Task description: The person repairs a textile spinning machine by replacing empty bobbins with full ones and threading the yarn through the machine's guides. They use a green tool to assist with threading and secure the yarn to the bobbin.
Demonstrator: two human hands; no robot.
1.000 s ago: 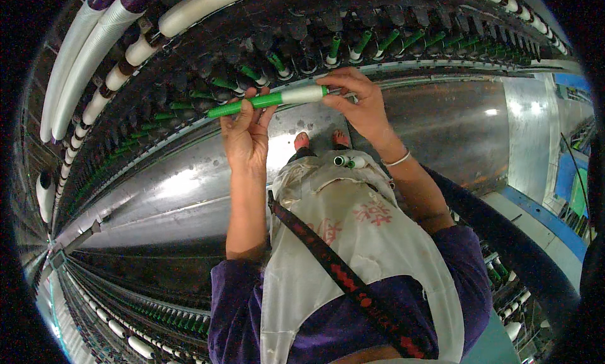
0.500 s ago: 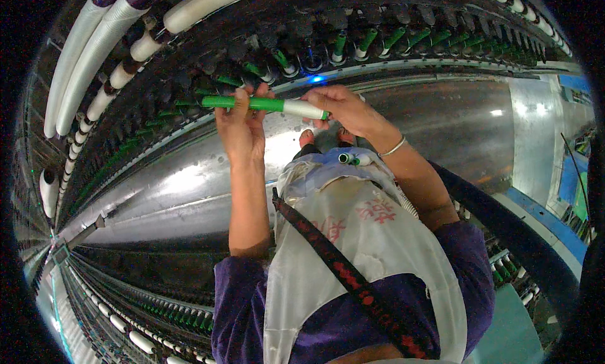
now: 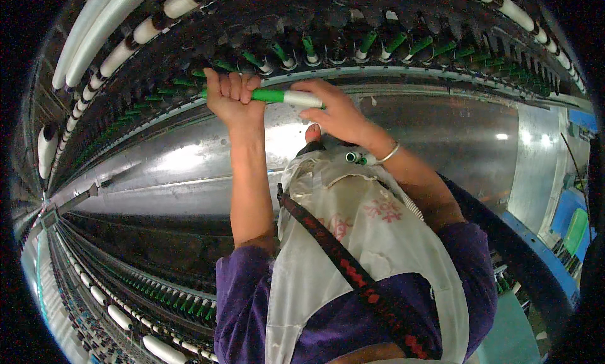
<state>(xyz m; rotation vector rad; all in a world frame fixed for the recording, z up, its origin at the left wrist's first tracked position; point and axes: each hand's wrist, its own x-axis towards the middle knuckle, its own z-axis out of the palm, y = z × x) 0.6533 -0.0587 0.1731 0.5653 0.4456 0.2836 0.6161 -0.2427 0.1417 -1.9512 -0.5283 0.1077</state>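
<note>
Metal floor (image 3: 441,137) right of centre, green bobbins (image 3: 367,44) along top; green-and-white tube (image 3: 302,99) upper centre, left hand (image 3: 236,102) clasping green part, right hand (image 3: 340,112) curled about white end, contact unclear; step seems two-handed handling, next move likely needs firm left grip

A person in a white apron (image 3: 378,244) and purple shirt (image 3: 246,288) has a bobbin (image 3: 270,96) between both hands: the left hand (image 3: 234,106) wraps its green left part; the right hand (image 3: 340,112) spreads thumb and fingers about its white right end. Beyond, on the far side, green-topped bobbins (image 3: 309,46) stand in a curving row.
</note>
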